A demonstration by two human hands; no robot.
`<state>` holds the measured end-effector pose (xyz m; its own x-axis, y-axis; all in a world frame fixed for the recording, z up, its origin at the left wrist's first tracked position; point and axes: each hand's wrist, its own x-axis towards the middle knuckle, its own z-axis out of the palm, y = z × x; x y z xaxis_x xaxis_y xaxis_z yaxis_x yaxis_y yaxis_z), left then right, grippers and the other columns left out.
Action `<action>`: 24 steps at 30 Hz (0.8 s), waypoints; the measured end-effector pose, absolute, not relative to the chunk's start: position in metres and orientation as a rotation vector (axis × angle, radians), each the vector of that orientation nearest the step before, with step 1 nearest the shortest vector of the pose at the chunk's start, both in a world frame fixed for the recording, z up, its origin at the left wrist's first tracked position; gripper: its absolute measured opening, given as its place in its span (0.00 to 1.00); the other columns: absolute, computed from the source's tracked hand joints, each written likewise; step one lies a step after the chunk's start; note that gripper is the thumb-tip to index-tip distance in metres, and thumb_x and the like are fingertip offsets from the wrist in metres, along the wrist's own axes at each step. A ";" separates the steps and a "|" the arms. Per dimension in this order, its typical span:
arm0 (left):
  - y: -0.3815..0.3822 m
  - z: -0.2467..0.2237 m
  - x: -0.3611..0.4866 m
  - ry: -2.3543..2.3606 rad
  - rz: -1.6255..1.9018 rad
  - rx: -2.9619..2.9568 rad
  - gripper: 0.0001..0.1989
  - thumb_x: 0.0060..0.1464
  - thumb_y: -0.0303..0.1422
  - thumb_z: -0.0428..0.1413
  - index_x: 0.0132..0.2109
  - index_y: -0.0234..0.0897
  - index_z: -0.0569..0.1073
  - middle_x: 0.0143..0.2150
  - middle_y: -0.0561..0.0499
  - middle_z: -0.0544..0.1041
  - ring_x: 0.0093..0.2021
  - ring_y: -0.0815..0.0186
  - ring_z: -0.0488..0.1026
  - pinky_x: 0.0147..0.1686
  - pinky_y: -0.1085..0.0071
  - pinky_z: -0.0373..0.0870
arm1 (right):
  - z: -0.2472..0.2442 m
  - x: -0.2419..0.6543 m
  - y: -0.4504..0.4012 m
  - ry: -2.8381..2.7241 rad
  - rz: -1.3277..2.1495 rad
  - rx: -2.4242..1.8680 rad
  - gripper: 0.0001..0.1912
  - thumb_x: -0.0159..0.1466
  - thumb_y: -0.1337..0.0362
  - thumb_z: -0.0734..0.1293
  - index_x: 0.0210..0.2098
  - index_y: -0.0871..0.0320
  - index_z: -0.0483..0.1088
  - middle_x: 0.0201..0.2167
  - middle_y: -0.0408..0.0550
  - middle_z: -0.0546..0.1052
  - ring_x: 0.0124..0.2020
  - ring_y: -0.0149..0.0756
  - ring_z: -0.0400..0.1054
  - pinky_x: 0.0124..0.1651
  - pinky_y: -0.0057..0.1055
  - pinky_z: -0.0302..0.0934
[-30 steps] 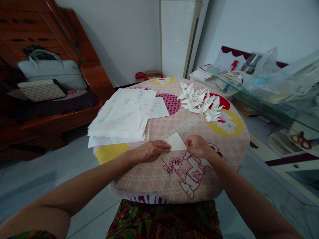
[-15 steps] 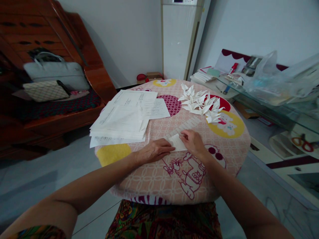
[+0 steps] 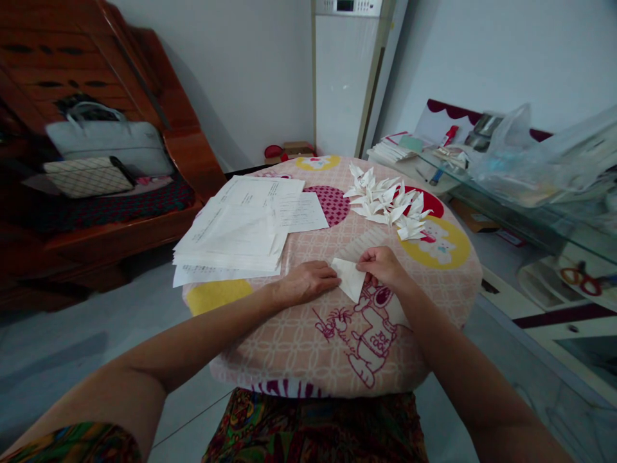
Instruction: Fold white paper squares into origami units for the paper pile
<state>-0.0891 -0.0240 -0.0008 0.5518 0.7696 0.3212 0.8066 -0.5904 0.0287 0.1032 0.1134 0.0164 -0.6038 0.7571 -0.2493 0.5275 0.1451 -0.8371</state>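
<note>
Right hand pinches the right edge of a small folded white paper, while the left hand touches its left side, whether gripping I cannot tell. This paper is at the middle of the cloth-covered desk, with printed sheets far left and folded white paper shapes far right.

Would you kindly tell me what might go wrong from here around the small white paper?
The small white paper might skew or crease wrongly: the left hand seems to touch only its edge while the right hand pinches the other side.

The printed sheets lie unevenly at the table's edge, so a bump from the left forearm could slide some off.

The clustered folded pieces could get crushed if the right hand strayed forward.
</note>
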 end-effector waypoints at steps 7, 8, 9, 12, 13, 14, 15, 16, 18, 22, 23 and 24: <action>-0.033 0.007 -0.052 -1.551 -0.422 -2.676 0.22 0.62 0.45 0.53 0.52 0.30 0.72 0.51 0.38 0.76 0.50 0.54 0.73 0.51 0.60 0.71 | 0.014 0.139 0.097 -2.005 1.464 -1.294 0.20 0.54 0.76 0.64 0.46 0.62 0.72 0.12 0.36 0.71 0.09 0.30 0.64 0.10 0.21 0.54; -0.035 0.008 -0.048 -1.572 -0.416 -2.681 0.24 0.61 0.47 0.53 0.53 0.29 0.72 0.52 0.37 0.75 0.51 0.53 0.73 0.52 0.59 0.71 | 0.014 0.143 0.092 -2.010 1.480 -1.302 0.21 0.54 0.76 0.64 0.47 0.63 0.72 0.13 0.37 0.73 0.10 0.31 0.65 0.10 0.21 0.55; -0.037 0.009 -0.045 -1.587 -0.413 -2.687 0.26 0.60 0.49 0.53 0.53 0.29 0.72 0.53 0.37 0.75 0.52 0.52 0.72 0.52 0.58 0.71 | 0.015 0.145 0.088 -1.997 1.504 -1.323 0.20 0.54 0.76 0.65 0.46 0.63 0.73 0.15 0.38 0.74 0.12 0.32 0.67 0.10 0.21 0.56; -0.041 0.009 -0.041 -1.611 -0.423 -2.690 0.31 0.57 0.52 0.55 0.54 0.28 0.70 0.56 0.35 0.73 0.55 0.50 0.71 0.56 0.57 0.69 | 0.018 0.150 0.071 -1.847 1.575 -1.440 0.11 0.55 0.74 0.66 0.38 0.64 0.73 0.18 0.43 0.76 0.17 0.36 0.73 0.12 0.23 0.62; -0.043 0.009 -0.041 -1.614 -0.428 -2.688 0.33 0.56 0.53 0.55 0.55 0.27 0.70 0.56 0.34 0.73 0.57 0.49 0.70 0.57 0.57 0.68 | 0.018 0.151 0.065 -1.800 1.588 -1.457 0.09 0.55 0.73 0.67 0.37 0.63 0.73 0.19 0.44 0.77 0.18 0.37 0.74 0.12 0.24 0.63; -0.044 0.008 -0.041 -1.618 -0.432 -2.684 0.33 0.56 0.52 0.56 0.56 0.26 0.69 0.57 0.34 0.72 0.58 0.49 0.70 0.58 0.57 0.67 | 0.019 0.151 0.060 -1.768 1.597 -1.448 0.08 0.55 0.72 0.68 0.35 0.63 0.72 0.20 0.46 0.78 0.19 0.37 0.74 0.13 0.24 0.64; -0.044 0.007 -0.041 -1.620 -0.434 -2.681 0.33 0.56 0.51 0.57 0.57 0.26 0.68 0.58 0.33 0.72 0.58 0.49 0.69 0.59 0.57 0.67 | 0.019 0.152 0.055 -1.732 1.607 -1.442 0.07 0.54 0.72 0.69 0.34 0.63 0.71 0.21 0.46 0.78 0.20 0.38 0.75 0.14 0.25 0.65; -0.045 0.006 -0.042 -1.619 -0.435 -2.681 0.32 0.56 0.49 0.57 0.57 0.26 0.68 0.58 0.33 0.72 0.59 0.49 0.69 0.59 0.57 0.67 | 0.019 0.154 0.050 -1.708 1.626 -1.420 0.08 0.53 0.71 0.70 0.34 0.62 0.71 0.23 0.47 0.79 0.21 0.38 0.76 0.16 0.26 0.67; -0.044 0.003 -0.044 -1.594 -0.431 -2.690 0.30 0.58 0.46 0.57 0.57 0.25 0.68 0.58 0.33 0.72 0.59 0.50 0.69 0.59 0.57 0.67 | 0.017 0.157 0.045 -1.704 1.675 -1.353 0.12 0.50 0.72 0.72 0.35 0.61 0.70 0.26 0.48 0.80 0.25 0.38 0.77 0.22 0.28 0.71; -0.038 0.001 -0.050 -1.496 -0.430 -2.722 0.25 0.60 0.40 0.56 0.57 0.26 0.69 0.58 0.33 0.72 0.59 0.51 0.69 0.59 0.57 0.67 | 0.011 0.169 0.046 -1.989 1.613 -1.145 0.14 0.52 0.73 0.69 0.39 0.61 0.72 0.28 0.47 0.81 0.26 0.38 0.76 0.28 0.31 0.71; -0.036 0.001 -0.052 -1.462 -0.426 -2.735 0.24 0.60 0.39 0.56 0.57 0.26 0.69 0.58 0.33 0.72 0.59 0.52 0.70 0.59 0.57 0.67 | 0.010 0.171 0.048 -2.130 1.488 -1.068 0.12 0.55 0.73 0.67 0.39 0.61 0.72 0.27 0.47 0.80 0.26 0.37 0.75 0.29 0.32 0.70; -0.035 0.001 -0.054 -1.423 -0.424 -2.749 0.23 0.61 0.38 0.56 0.56 0.26 0.69 0.58 0.33 0.72 0.59 0.52 0.70 0.59 0.57 0.68 | 0.010 0.173 0.049 -2.276 1.312 -0.978 0.11 0.57 0.73 0.66 0.40 0.61 0.73 0.27 0.48 0.80 0.28 0.37 0.75 0.31 0.32 0.69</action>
